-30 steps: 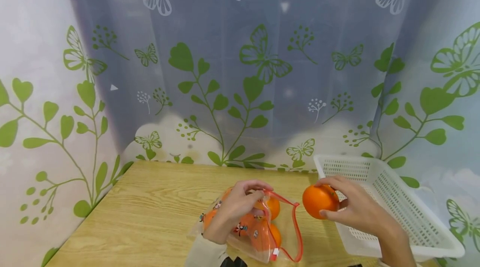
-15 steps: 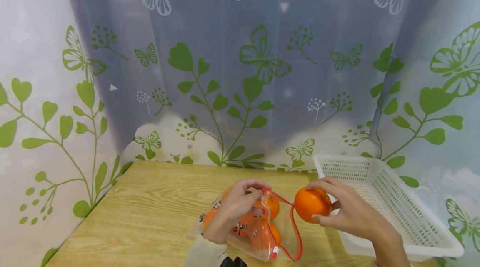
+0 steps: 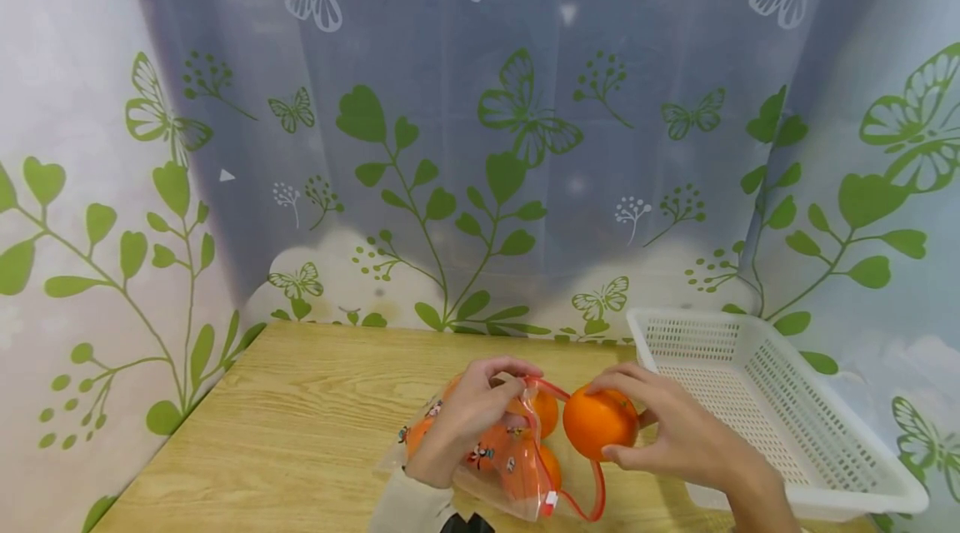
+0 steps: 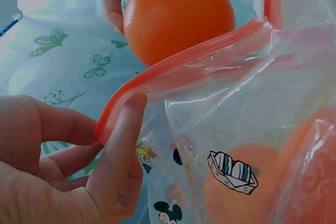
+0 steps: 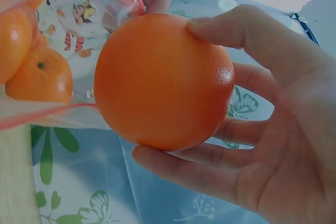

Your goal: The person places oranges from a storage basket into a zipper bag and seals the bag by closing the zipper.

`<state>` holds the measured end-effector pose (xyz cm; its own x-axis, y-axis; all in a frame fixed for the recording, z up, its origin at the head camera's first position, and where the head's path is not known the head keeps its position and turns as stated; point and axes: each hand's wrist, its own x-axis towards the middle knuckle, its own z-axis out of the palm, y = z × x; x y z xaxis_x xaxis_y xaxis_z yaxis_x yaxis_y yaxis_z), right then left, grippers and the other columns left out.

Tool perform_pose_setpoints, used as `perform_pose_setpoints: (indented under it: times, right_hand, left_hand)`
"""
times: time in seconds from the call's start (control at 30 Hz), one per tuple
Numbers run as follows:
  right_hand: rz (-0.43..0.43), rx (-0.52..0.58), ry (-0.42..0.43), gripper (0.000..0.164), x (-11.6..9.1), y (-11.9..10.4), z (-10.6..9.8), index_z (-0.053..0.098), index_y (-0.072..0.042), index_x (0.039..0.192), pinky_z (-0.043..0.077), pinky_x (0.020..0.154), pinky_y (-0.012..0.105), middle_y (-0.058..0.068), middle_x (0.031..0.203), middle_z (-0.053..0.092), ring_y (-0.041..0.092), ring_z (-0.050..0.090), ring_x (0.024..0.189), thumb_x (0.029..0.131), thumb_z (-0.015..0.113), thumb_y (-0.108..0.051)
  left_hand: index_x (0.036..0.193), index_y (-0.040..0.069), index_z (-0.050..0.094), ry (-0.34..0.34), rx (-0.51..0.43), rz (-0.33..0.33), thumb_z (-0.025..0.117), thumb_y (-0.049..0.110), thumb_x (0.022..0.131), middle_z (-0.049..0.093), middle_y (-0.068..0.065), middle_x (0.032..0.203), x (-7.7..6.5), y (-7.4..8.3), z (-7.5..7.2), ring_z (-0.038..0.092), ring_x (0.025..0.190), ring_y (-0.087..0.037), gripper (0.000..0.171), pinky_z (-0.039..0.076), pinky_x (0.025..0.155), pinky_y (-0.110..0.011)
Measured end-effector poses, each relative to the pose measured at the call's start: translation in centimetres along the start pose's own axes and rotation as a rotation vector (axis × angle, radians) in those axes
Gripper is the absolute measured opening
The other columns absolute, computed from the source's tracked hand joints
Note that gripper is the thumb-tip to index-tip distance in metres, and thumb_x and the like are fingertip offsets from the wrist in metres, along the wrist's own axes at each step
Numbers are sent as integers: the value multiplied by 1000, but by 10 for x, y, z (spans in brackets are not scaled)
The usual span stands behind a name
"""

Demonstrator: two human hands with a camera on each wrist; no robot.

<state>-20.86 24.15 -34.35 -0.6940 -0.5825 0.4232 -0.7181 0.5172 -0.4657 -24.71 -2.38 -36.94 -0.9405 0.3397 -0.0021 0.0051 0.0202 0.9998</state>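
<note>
My left hand pinches the red-edged rim of a clear zip bag printed with cartoon figures. In the left wrist view its thumb and fingers hold the red edge. Several oranges lie inside the bag; in the right wrist view one orange shows its green stem spot. My right hand grips another orange between thumb and fingers, at the bag's mouth. This orange overlaps the red rim in the head view; whether it touches the rim I cannot tell. The bag's mouth gapes toward the right hand.
A white slotted plastic basket stands to the right, behind the right hand. The wooden table stretches to the left. A curtain with leaves and butterflies hangs along the back and sides.
My right hand has moved left with its orange, away from the basket and up to the bag's mouth. The left hand and the bag have stayed nearly still.
</note>
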Motion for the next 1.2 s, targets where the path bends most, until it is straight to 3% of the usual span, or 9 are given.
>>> perform_pose_setpoints:
  times: [0.2, 0.63, 0.83, 1.2]
  right_hand:
    - [-33, 22, -14, 54, 4, -1, 8, 64, -26, 126, 61, 69, 24, -3, 124, 61, 5, 64, 95, 79, 86, -12]
    - [-88, -117, 47, 63, 11, -1, 21, 65, -24, 128, 61, 79, 25, -3, 129, 64, 13, 64, 106, 71, 90, -9]
    - [-103, -171, 44, 67, 12, -1, 25, 65, -20, 130, 63, 84, 30, 2, 131, 67, 23, 66, 113, 69, 91, -9]
    - [-125, -247, 49, 70, 16, 1, 34, 65, -17, 132, 63, 90, 44, 6, 136, 68, 28, 66, 119, 68, 93, -10]
  left_hand:
    - [121, 12, 74, 5, 8, 5, 53, 10, 106, 65, -10, 110, 0, 1, 0, 61, 62, -15, 26, 59, 60, -26]
    - [122, 10, 73, 17, 9, 22, 53, 12, 107, 67, -15, 117, 0, 0, 0, 66, 65, -13, 25, 60, 60, -25]
    - [123, 10, 73, 30, 9, 22, 53, 11, 106, 67, -14, 119, 0, 2, 0, 66, 65, -14, 26, 60, 62, -27]
    - [124, 7, 72, 36, -27, 37, 52, 10, 107, 67, -18, 120, -1, 3, -1, 67, 69, -14, 26, 63, 68, -29]
